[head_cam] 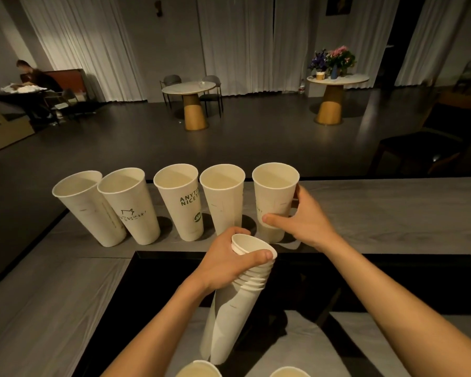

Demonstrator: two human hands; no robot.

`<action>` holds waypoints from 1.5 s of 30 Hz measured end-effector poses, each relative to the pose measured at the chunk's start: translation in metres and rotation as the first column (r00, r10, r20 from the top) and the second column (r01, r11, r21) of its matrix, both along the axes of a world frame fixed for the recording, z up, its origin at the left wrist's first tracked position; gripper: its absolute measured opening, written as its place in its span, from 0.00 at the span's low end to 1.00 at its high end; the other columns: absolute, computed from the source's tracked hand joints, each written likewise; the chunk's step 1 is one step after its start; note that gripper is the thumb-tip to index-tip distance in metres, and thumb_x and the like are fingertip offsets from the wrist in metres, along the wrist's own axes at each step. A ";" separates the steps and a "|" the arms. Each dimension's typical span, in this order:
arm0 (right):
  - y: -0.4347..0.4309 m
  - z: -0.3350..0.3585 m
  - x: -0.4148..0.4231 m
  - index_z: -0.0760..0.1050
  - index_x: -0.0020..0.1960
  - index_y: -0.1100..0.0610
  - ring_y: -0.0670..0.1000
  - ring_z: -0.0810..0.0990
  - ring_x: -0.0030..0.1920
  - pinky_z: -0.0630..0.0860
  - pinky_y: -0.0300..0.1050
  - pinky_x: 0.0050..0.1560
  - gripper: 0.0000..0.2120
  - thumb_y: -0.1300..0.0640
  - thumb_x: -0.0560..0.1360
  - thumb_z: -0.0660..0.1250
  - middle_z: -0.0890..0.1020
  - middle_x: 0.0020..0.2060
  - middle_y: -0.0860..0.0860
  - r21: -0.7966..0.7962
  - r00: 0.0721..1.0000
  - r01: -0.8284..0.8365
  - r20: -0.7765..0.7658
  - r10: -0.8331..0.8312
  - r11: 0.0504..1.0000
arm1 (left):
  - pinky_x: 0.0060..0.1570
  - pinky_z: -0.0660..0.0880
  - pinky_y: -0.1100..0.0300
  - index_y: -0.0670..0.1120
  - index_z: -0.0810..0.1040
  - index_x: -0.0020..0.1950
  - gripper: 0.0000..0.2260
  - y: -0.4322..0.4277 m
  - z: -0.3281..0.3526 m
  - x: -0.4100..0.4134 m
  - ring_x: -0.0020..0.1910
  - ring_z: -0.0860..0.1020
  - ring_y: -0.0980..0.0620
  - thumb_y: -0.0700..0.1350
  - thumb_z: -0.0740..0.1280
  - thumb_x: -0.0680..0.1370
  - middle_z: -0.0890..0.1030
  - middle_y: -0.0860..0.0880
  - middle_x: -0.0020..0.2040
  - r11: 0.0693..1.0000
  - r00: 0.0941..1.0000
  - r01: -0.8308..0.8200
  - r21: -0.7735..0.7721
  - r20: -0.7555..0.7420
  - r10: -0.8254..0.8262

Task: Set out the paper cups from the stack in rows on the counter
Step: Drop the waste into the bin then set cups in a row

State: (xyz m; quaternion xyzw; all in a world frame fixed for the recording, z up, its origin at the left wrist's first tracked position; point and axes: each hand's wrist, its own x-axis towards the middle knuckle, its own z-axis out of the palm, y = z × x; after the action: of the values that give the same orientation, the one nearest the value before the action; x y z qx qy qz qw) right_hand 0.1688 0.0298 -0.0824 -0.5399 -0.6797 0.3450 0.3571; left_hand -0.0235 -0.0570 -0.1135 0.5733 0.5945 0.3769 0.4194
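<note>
White paper cups stand in a line across the middle of the head view, on the grey counter and near its far edge. Four cups stand free, among them the printed cup with green letters, and they lean outward only because of the wide lens. At the right end of the line, the right hand grasps the fifth cup, thumb on the near side and fingers round the far side. The grip is low on the wall, I think to keep the cup upright and to set its base in line with the others. I cannot tell if the base already touches the counter. Just below it, in the lower centre, the left hand is wrapped round the top of the stack, which tilts toward the right hand. This probably keeps the next cup easy to pull out. The stack hangs over the dark lower part in front of the counter. At the bottom edge two more cup rims show, perhaps another row. Behind, in the upper part of the frame, there are two round tables, flowers, pale curtains, and a seated person at the upper left.
</note>
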 end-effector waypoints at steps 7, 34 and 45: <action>-0.037 0.009 0.027 0.73 0.66 0.52 0.50 0.81 0.55 0.81 0.45 0.52 0.27 0.49 0.72 0.79 0.80 0.57 0.50 -0.190 0.998 -0.044 -0.054 0.034 0.981 | 0.49 0.79 0.65 0.52 0.75 0.63 0.40 -0.003 0.005 0.013 0.55 0.82 0.57 0.69 0.78 0.57 0.83 0.53 0.56 1.000 0.999 -0.011 0.026 0.050 0.010; -0.087 -0.020 0.116 0.80 0.62 0.44 0.54 0.81 0.62 0.80 0.50 0.54 0.28 0.60 0.65 0.79 0.83 0.59 0.49 -0.243 0.770 -0.411 -0.609 0.192 0.879 | 0.56 0.80 0.59 0.54 0.74 0.65 0.33 -0.012 0.024 0.114 0.57 0.81 0.57 0.54 0.75 0.60 0.81 0.51 0.58 0.961 0.979 0.191 0.199 0.036 -0.202; -0.070 -0.003 0.129 0.77 0.66 0.46 0.43 0.83 0.56 0.81 0.46 0.59 0.29 0.39 0.69 0.78 0.84 0.57 0.43 -0.232 0.914 -0.387 -0.223 0.339 0.892 | 0.46 0.80 0.59 0.63 0.69 0.53 0.26 -0.005 0.027 0.135 0.49 0.80 0.59 0.51 0.81 0.65 0.78 0.59 0.52 0.924 0.907 0.272 0.270 -0.392 -0.152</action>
State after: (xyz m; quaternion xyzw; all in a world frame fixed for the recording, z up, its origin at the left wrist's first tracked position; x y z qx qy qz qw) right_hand 0.2980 -0.0400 -0.0851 -0.4138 -0.6808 0.5419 0.2677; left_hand 0.1114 -0.0621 -0.0866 0.7552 0.5261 0.3066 0.2427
